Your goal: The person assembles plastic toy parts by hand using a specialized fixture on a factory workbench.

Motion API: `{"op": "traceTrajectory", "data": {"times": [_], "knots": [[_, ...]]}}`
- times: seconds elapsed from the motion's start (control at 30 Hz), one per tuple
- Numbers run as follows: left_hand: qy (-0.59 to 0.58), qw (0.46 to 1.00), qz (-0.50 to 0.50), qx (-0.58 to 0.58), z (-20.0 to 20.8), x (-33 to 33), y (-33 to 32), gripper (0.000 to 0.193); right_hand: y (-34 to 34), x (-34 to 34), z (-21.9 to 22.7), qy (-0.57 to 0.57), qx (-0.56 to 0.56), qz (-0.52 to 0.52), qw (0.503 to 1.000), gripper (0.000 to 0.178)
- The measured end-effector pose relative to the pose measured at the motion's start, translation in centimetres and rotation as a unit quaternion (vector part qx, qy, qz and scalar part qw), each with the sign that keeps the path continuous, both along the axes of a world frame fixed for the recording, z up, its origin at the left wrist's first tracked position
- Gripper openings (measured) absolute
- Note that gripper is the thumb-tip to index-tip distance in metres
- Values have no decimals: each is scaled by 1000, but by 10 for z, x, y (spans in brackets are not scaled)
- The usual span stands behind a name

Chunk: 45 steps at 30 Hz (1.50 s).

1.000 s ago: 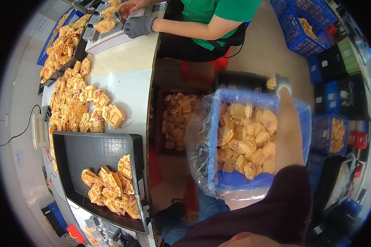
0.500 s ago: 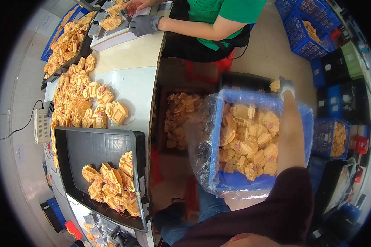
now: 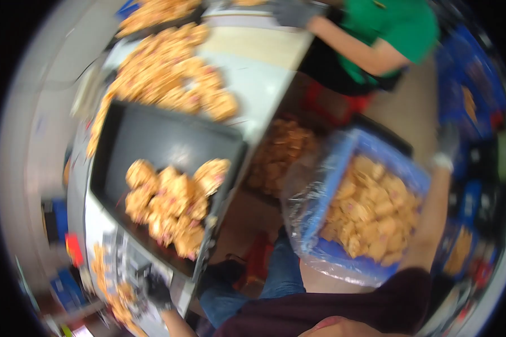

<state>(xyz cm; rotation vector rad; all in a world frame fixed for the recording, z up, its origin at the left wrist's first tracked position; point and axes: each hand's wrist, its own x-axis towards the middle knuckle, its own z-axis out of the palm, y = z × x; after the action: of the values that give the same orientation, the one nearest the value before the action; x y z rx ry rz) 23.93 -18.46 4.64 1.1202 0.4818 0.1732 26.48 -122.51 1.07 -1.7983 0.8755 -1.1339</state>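
The picture is motion-blurred. A blue crate lined with clear plastic is full of golden pastry pieces and sits in front of my body at the right. My right arm runs along its right side, and my right hand, in a light glove, grips its far corner. A black tray on the table holds a heap of the same pieces. My left hand, in a dark glove, is at the near end of the table below the tray. Blur hides whether it holds anything.
Loose pastry pieces cover the white table beyond the tray. A person in a green shirt works at the far end. Another box of pieces stands low between table and crate. Blue crates are stacked at the right.
The view has swung, so the tray and table now sit nearer the middle. My left gloved hand has come into sight at the lower left. My right hand still holds the crate's corner.
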Motion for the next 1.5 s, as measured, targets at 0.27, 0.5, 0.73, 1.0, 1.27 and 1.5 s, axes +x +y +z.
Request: {"op": "traceTrajectory", "data": {"times": [0.27, 0.5, 0.73, 1.0, 1.27, 1.5], "knots": [[-65, 993, -86, -40, 13, 4, -35, 25, 237, 33, 57, 81, 157, 156, 972, 37], [-41, 988, -141, 46, 35, -41, -31, 24, 492, 39, 136, 4, 94, 381, 920, 26], [-219, 934, -145, 241, 40, -169, 44, 20, 778, -55, 159, -1, -123, 689, 714, 12], [-123, 944, 275, 131, -3, -255, 171, 19, 983, -115, 92, 92, 29, 777, 622, 18], [-92, 945, 291, 117, -51, -244, 185, 20, 1011, -108, 39, 13, 77, 725, 684, 17], [-95, 955, 256, 115, -57, -247, 196, 20, 1024, -82, 33, -10, 13, 733, 680, 17]]}}
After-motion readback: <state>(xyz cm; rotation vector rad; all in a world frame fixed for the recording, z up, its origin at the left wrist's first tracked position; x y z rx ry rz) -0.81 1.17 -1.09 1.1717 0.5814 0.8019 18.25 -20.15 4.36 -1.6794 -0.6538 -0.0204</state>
